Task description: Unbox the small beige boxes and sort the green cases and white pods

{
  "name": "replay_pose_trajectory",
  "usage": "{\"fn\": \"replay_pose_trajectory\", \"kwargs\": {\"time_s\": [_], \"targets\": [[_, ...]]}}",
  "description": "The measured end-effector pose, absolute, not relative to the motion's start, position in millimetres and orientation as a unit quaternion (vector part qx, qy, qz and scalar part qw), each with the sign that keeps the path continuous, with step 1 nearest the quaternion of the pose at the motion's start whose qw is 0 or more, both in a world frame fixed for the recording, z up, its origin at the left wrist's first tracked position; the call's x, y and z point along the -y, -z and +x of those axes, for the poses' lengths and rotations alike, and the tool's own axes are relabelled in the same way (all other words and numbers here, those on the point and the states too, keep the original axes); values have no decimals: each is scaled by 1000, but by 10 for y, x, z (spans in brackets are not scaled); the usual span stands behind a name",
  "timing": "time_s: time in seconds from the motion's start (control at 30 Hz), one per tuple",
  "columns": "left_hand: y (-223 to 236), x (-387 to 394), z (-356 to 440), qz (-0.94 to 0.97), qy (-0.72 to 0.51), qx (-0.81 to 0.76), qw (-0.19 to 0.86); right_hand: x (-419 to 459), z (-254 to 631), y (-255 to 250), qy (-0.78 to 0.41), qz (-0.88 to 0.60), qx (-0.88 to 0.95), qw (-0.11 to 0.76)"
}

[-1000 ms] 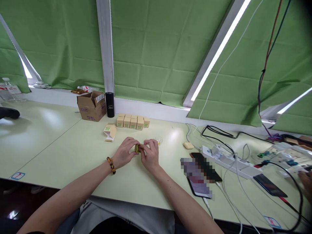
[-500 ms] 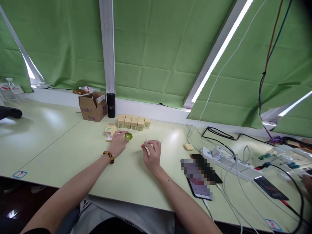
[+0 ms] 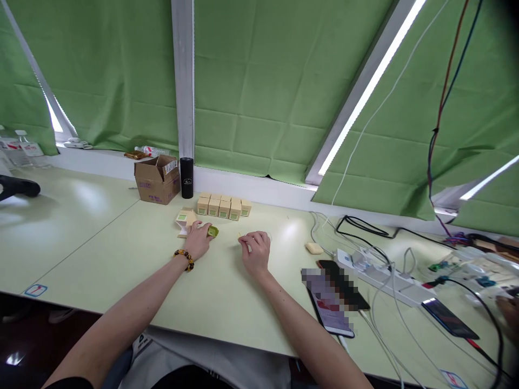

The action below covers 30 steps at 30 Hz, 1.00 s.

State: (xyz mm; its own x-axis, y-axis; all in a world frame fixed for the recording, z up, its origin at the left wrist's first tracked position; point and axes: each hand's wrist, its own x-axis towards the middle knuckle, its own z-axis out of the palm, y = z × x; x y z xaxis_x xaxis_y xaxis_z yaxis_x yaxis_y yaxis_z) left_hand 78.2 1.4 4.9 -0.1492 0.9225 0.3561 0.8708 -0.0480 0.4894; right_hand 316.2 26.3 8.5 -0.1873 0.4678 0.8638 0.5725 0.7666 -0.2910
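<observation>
My left hand (image 3: 197,241) is closed on a small olive-green container (image 3: 213,231), gripping it between thumb and fingers just above the table. The container looks hollow; its contents cannot be made out. Behind that hand lies an opened small cardboard box (image 3: 185,218), with its flaps out and a green label showing. To the right, my right hand (image 3: 255,253) is pinched, thumb against fingertips, around a tiny pale yellowish piece (image 3: 240,236) too small to name. A faint clear rounded thing (image 3: 270,236) is partly hidden behind the right hand.
Several small tan boxes (image 3: 219,207) stand in a row at the back. Beyond the left hand are a large open carton (image 3: 157,181) and a black tumbler (image 3: 187,178). On the right lie a pale block (image 3: 313,248), phones (image 3: 328,305), a power strip (image 3: 381,276) and tangled cables.
The green container has tilted in my left hand. The right hand's fingers have drawn closer together, and the view has shifted slightly.
</observation>
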Motion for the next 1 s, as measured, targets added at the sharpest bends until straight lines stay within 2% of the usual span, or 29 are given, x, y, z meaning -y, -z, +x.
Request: {"fn": "replay_pose_trajectory", "kwargs": {"time_s": [0.27, 0.5, 0.57, 0.7, 0.77, 0.87, 1.0], "targets": [[-53, 8, 783, 632, -381, -672, 60, -512, 3017, -78, 76, -386, 821, 413], [-163, -33, 755, 568, -507, -638, 118, -650, 2745, -9, 128, -392, 849, 330], [-197, -38, 756, 537, -555, -608, 183, -651, 2716, 13, 127, -392, 850, 327], [-246, -4, 773, 379, -686, -441, 438, -564, 2758, -2, 124, -390, 849, 335], [-261, 18, 775, 296, -715, -368, 516, -459, 2814, -30, 127, -370, 853, 345], [-274, 41, 761, 249, -722, -328, 556, -232, 2912, -41, 111, -321, 881, 329], [-268, 58, 729, 259, -715, -341, 552, 75, 3019, 11, 39, -296, 919, 256]]}}
